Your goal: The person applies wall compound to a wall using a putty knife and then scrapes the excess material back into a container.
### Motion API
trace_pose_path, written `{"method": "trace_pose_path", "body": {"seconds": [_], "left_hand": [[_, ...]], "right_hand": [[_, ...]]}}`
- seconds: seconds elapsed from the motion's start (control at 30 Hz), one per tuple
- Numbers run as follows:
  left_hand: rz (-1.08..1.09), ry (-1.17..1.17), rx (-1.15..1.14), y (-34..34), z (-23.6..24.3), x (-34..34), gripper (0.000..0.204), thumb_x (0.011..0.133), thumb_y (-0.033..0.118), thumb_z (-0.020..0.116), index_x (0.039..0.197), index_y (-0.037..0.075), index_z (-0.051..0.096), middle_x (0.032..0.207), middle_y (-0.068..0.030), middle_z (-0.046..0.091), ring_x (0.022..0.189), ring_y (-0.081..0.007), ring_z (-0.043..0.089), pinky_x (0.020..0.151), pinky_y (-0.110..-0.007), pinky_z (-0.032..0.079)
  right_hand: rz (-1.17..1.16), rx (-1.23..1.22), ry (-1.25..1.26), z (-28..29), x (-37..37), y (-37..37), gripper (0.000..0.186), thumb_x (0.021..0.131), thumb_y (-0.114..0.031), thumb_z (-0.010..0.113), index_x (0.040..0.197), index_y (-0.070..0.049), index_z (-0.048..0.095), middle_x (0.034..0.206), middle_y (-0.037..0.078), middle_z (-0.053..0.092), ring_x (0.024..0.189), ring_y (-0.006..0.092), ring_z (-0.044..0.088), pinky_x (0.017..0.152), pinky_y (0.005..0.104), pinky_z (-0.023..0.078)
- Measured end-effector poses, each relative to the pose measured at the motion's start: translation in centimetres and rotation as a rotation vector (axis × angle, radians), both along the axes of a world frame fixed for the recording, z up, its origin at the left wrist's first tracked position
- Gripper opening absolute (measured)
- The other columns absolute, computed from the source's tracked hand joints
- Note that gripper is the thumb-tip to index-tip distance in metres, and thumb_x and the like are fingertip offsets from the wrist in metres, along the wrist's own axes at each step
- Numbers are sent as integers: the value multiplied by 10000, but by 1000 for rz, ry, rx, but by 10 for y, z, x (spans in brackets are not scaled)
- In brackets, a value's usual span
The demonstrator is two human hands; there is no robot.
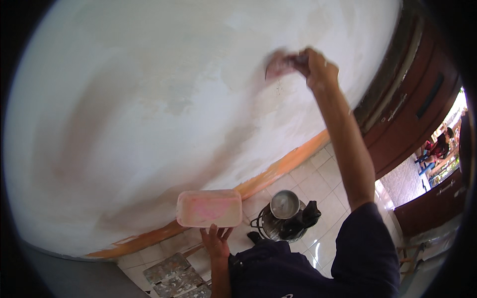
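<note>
My right hand (320,69) is raised to the wall and closed on the handle of a blurred, broad-bladed tool that looks like a putty knife (282,64). Its blade is at the wall surface; motion blur hides whether it touches. Lower down, my left hand (216,242) grips the near edge of a shallow rectangular plastic tub (208,208), thumb and fingers at its rim. Pink and whitish residue coats the inside of the tub. The white wall (149,139) carries uneven beige and greyish patches, with an orange band (283,164) along its foot.
Below me a grey metal pot (284,204) rests on a round dark stand (268,226), beside a black shoe (309,214). A paint-spattered wooden platform (174,273) stands lower left. Brown doors (412,109) open at right, where a seated person (437,149) is outside.
</note>
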State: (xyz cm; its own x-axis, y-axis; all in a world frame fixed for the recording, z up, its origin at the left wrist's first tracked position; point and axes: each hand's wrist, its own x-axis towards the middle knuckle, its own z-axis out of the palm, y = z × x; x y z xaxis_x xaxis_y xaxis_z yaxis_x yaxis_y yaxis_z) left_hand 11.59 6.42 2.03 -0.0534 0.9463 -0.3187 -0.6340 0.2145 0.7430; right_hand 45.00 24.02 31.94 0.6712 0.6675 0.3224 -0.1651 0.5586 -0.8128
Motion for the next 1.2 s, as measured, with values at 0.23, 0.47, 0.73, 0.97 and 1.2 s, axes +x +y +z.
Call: {"method": "trace_pose_path", "body": {"seconds": [0.23, 0.47, 0.73, 0.97, 1.2], "left_hand": [[49, -94, -25, 1, -1, -1, 610, 813, 171, 608, 1316, 129, 264, 1170, -140, 493, 962, -289, 601, 752, -455, 581], [26, -51, 2, 4, -5, 0, 527, 861, 262, 583, 1292, 106, 322, 1157, -134, 494, 1008, -303, 584, 784, -473, 566], [4, -16, 32, -2, -2, 0, 465, 889, 294, 561, 1255, 95, 356, 1144, -135, 497, 1027, -305, 579, 779, -469, 572], [59, -14, -7, -2, -4, -5, 477, 882, 290, 568, 1266, 108, 352, 1140, -132, 495, 1025, -300, 573, 801, -482, 560], [17, -23, -1, -2, -6, -2, 501, 876, 291, 572, 1282, 106, 344, 1145, -129, 487, 1017, -294, 577, 792, -469, 567]], "right_hand": [[-115, -102, -24, -61, 20, -71, 298, 857, -117, 607, 984, 144, 540, 986, 187, 575, 849, 272, 628, 714, 381, 574], [-126, -208, 8, -154, 43, -22, 195, 836, -15, 545, 927, 155, 520, 941, 225, 584, 779, 302, 646, 696, 396, 596], [-64, -56, 107, -32, -19, -61, 220, 841, -51, 555, 939, 142, 523, 953, 180, 563, 843, 273, 629, 768, 383, 576], [-156, -357, 180, -152, -5, -82, 243, 825, -25, 568, 955, 174, 520, 899, 177, 584, 774, 269, 641, 688, 378, 597], [28, 53, -38, -47, 13, -8, 189, 842, -52, 559, 869, 134, 532, 935, 196, 581, 794, 294, 633, 786, 386, 573]]}}
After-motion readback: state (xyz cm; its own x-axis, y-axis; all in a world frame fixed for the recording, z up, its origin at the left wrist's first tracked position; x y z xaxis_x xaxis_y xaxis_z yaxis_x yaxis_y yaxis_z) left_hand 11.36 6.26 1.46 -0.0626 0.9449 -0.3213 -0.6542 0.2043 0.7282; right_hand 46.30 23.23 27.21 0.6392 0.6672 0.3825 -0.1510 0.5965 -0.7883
